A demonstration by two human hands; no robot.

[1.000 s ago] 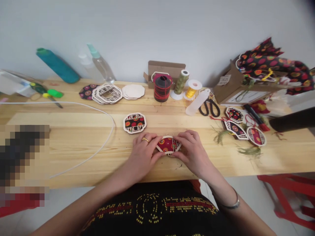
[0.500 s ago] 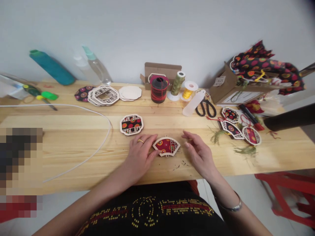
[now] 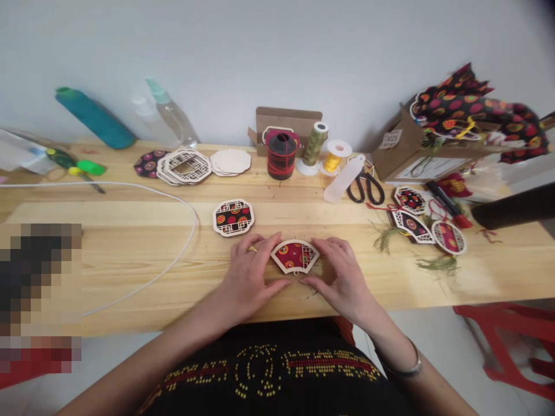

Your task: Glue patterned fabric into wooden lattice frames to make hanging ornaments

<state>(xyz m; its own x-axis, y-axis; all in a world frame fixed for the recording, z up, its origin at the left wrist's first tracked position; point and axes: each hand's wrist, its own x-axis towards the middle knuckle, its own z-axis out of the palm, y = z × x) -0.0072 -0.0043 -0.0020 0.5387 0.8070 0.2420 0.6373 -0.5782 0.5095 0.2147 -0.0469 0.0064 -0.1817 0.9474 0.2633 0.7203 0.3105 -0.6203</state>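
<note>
A fan-shaped pendant [image 3: 295, 257] lies near the table's front edge, with a pale wooden frame, patterned red cloth and a small ring at top and bottom. My left hand [image 3: 251, 274] grips its left side, fingers along the edge and thumb below. At its right side my right hand [image 3: 342, 277] closes in the same way, fingers on the edge and thumb near the lower ring. Just beyond the left hand rests an eight-lobed pendant [image 3: 233, 218] with black patterned cloth and wooden lattice.
Behind stand wooden lattice frames [image 3: 186, 166], blank plates [image 3: 230, 162], a red cord spool [image 3: 281, 157], thread spools [image 3: 314, 145] and scissors [image 3: 366, 188]. Finished pendants [image 3: 411, 225] lie right, below a cardboard box [image 3: 399, 144]. A white cable [image 3: 191, 214] curves at left, near a blurred-out person.
My right hand has moved left onto the pendant's right side. My left thumb has slid off the pendant's face to below its lower edge.
</note>
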